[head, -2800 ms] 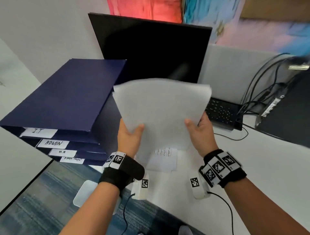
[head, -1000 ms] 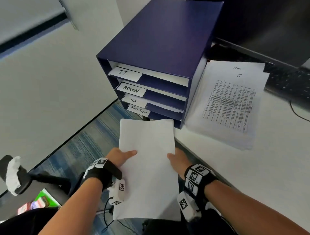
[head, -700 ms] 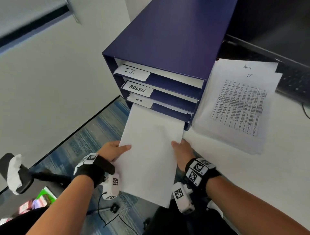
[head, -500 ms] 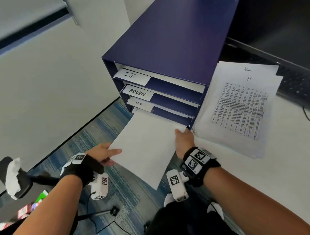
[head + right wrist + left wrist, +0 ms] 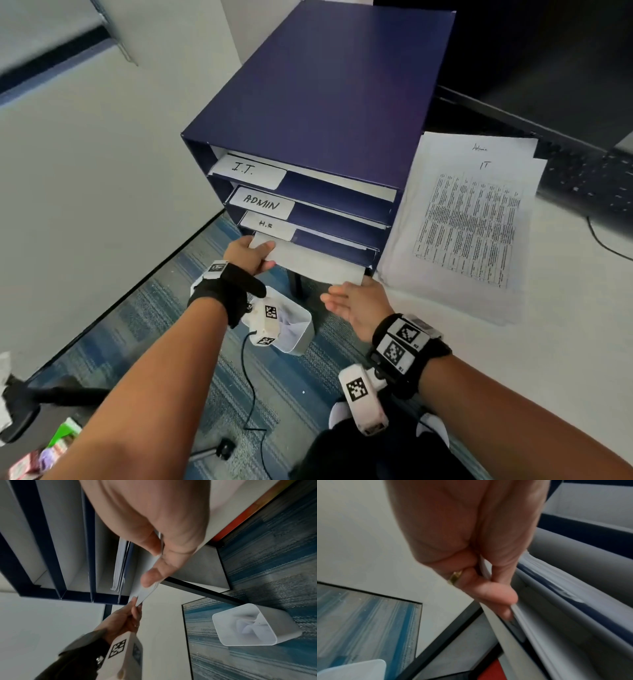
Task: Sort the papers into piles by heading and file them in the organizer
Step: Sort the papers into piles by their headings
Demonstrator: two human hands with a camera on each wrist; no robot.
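The dark blue organizer (image 5: 325, 102) stands at the desk's left edge, its slots tagged I.T., ADMIN and H.R, each with white sheets inside. A stack of blank paper (image 5: 308, 263) lies mostly inside the bottom slot, with a short strip sticking out and covering that slot's tag. My left hand (image 5: 253, 255) pinches the stack's left corner between thumb and fingers (image 5: 494, 596). My right hand (image 5: 352, 298) sits at the stack's right corner with straight fingers against it and the thumb spread clear. A pile of printed papers (image 5: 472, 219) lies right of the organizer, with an IT sheet on top.
A white bin (image 5: 294, 329) stands on the blue carpet below my hands. A keyboard (image 5: 589, 181) and a black monitor (image 5: 548, 68) sit behind the printed pile. A pale wall runs along the left, and a cable trails across the floor.
The blank stack has slid from held flat in front of the organizer to deep in the bottom slot. Both hands followed it forward, and my right thumb has come off the sheet.
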